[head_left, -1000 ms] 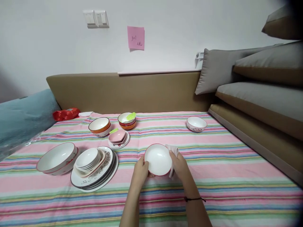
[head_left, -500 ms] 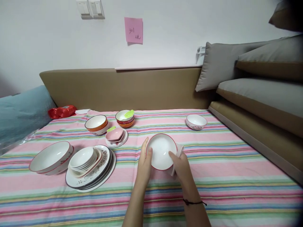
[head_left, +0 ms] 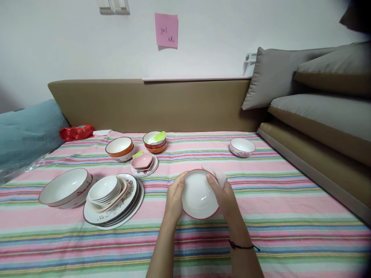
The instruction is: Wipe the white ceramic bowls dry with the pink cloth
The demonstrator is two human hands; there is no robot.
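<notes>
From my remote station I log a white bowl with a red rim (head_left: 199, 200) at near centre of the head view, above the striped cloth (head_left: 278, 200), its inside tipped toward the camera; I cannot tell whether its base touches the fabric. The left hand (head_left: 174, 197) grasps its left side, thumb by the rim. The right hand (head_left: 224, 195) grips the upper right rim, with a pale wiping cloth (head_left: 220, 177) bunched against the bowl there. I note a dark cord bracelet (head_left: 242, 246) on the right wrist. Farther back on the right I record a second red-rimmed bowl (head_left: 242, 148), upright, well apart from the hands. On the left I find a large bowl (head_left: 65, 189) beside a plate stack (head_left: 130, 187) bearing nested small white bowls (head_left: 102, 188). Behind these I see a pink dish (head_left: 142, 161) on small plates (head_left: 152, 166), near an orange-banded bowl (head_left: 118, 146).
</notes>
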